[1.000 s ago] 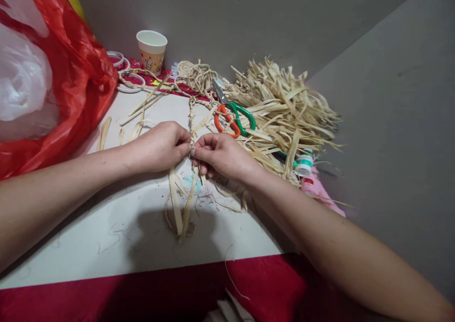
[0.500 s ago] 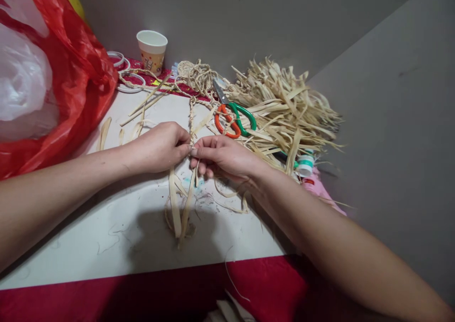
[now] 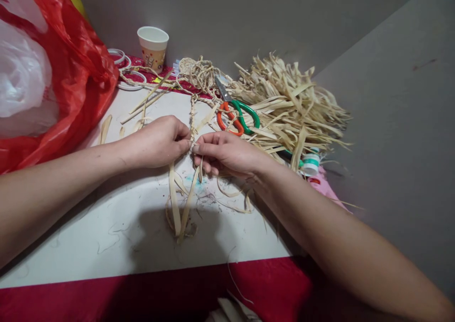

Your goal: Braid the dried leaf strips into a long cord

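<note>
A thin braided straw cord (image 3: 192, 111) runs from the back of the white board down to my fingers. My left hand (image 3: 164, 141) pinches the cord's lower end from the left, its fingertips partly hidden. Close beside it, my right hand (image 3: 222, 152) is closed, thumb and forefinger pinching the strands at the same spot, other fingers curled. Loose flat straw strips (image 3: 175, 201) hang below both hands onto the board. Just behind my right hand lie scissors (image 3: 240, 118) with one orange and one green handle, blades slightly apart.
A big heap of dry straw strips (image 3: 291, 102) lies at the back right, near a white-and-green bottle (image 3: 310, 163). Behind are a coil of braided cord (image 3: 199, 71), a paper cup (image 3: 153, 49) and white rings (image 3: 132, 81). A red plastic bag (image 3: 85, 80) bulges at left.
Both hands keep their pinch on the cord, with only slight finger movement. The whole view has shifted a little; the cup, scissors and straw otherwise lie as before.
</note>
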Tool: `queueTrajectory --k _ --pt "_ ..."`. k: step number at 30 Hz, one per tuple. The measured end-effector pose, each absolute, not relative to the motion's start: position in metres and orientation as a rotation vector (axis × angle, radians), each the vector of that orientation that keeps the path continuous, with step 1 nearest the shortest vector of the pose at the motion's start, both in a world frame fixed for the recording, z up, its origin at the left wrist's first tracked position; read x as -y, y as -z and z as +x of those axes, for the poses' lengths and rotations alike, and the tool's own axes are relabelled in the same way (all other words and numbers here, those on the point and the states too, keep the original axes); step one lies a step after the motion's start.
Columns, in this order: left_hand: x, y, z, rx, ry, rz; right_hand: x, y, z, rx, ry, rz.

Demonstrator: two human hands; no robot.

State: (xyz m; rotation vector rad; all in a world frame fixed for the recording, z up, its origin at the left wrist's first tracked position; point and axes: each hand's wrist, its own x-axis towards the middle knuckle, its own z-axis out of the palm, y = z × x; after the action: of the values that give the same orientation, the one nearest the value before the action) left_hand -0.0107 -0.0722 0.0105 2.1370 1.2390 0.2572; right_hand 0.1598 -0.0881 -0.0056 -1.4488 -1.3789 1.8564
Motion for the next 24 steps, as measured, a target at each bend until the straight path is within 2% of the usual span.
queueTrajectory --k 5,10,20,24 --pt "0.072 -0.01 -0.01 -1.246 -0.266 2.151 0.085 0.008 0.165 1.237 -2.02 -1.342" --pt "0.073 -0.011 -0.009 -1.253 -0.256 2.164 0.084 0.007 0.166 1.278 -2.05 -1.345" --pt "0.075 -0.01 -0.012 -1.221 -0.298 2.185 0.089 0.005 0.153 1.423 -1.741 -1.559" --pt "0.075 -0.01 -0.012 -1.205 -0.301 2.184 0.088 0.003 0.152 1.435 -1.762 -1.55"
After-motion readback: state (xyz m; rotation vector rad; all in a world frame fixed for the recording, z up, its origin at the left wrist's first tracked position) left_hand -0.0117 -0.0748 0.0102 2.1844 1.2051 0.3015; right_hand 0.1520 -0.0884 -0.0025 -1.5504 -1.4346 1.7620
